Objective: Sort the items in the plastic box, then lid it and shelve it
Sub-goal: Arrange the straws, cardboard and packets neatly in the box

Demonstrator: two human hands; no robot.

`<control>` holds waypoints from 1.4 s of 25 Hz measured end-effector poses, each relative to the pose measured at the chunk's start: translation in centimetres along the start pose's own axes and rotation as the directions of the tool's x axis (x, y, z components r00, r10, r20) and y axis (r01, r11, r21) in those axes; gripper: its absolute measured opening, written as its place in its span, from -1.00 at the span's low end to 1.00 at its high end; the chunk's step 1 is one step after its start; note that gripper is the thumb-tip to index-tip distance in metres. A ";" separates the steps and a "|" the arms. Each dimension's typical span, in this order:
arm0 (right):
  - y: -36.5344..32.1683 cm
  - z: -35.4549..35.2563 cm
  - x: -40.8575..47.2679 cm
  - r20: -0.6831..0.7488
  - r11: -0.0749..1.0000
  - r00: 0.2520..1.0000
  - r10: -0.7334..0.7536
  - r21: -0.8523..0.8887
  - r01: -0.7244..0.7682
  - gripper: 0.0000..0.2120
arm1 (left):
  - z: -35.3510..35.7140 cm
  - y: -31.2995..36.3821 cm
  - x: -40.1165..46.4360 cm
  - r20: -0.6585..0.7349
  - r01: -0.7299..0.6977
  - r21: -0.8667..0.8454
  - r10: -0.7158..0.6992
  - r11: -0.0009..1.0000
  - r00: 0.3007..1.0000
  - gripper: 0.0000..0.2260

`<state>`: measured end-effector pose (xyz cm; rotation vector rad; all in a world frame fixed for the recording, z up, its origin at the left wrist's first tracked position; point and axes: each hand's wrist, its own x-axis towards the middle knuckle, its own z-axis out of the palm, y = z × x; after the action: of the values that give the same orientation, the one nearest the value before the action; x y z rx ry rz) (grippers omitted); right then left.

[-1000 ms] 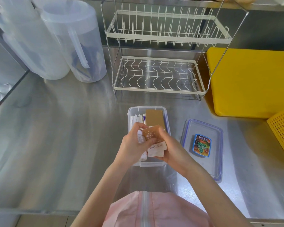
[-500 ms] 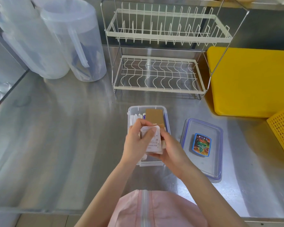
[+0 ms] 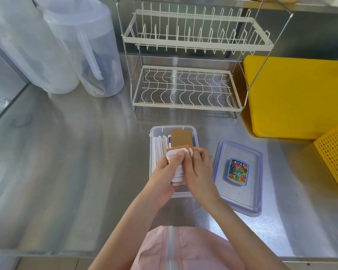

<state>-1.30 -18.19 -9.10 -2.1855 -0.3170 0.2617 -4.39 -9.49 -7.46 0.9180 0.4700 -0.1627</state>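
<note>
Head view: left hand (image 3: 165,168) and right hand (image 3: 198,168) pinch a sachet stack (image 3: 177,164) over the plastic box (image 3: 154,131); loose sachets may slide out, scattering beside it.

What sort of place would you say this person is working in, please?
Probably a kitchen, perhaps a commercial one: a stainless steel counter, a two-tier wire dish rack, a yellow cutting board and clear plastic pitchers.

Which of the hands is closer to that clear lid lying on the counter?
Right. The right hand sits just beside the lid's left edge; the left hand is farther off, over the plastic box.
</note>
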 end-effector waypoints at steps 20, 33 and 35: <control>0.8 -4.4 1.5 0.370 0.985 0.924 -0.094 -0.100 0.141 -0.68 | -1.7 -0.1 1.5 0.033 -0.067 0.782 0.066 0.620 0.997 -0.75; 2.8 -4.8 2.2 0.186 0.958 0.981 0.056 -0.287 0.000 -0.83 | -3.3 -0.5 3.6 0.140 -0.130 0.876 0.014 0.465 0.990 -0.64; 3.3 -4.9 2.1 0.221 0.953 0.973 0.072 -0.303 -0.002 -0.90 | -4.1 -0.7 3.6 0.153 -0.145 0.894 0.014 0.423 0.988 -0.67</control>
<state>2.59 -23.12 -9.07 -2.4683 -0.4704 0.5196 -2.74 -6.44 -11.68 2.0170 0.1770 -0.4117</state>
